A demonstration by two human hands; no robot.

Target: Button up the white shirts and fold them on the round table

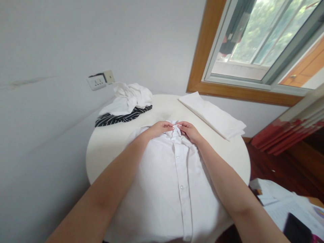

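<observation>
A white button-up shirt [172, 182] lies front side up on a round white table [106, 148], its collar at the far end. My left hand [159, 129] and my right hand [188, 131] meet at the collar, fingers curled and pinching the fabric at the top of the button placket. Several buttons run down the shirt's middle toward me.
A crumpled pile of white cloth [131, 96] over a black-and-white striped garment [121, 118] sits at the table's far left. A folded white garment [215, 114] lies at the far right. A wall socket [97, 81] and a window [258, 37] are behind. Papers [283, 206] lie at lower right.
</observation>
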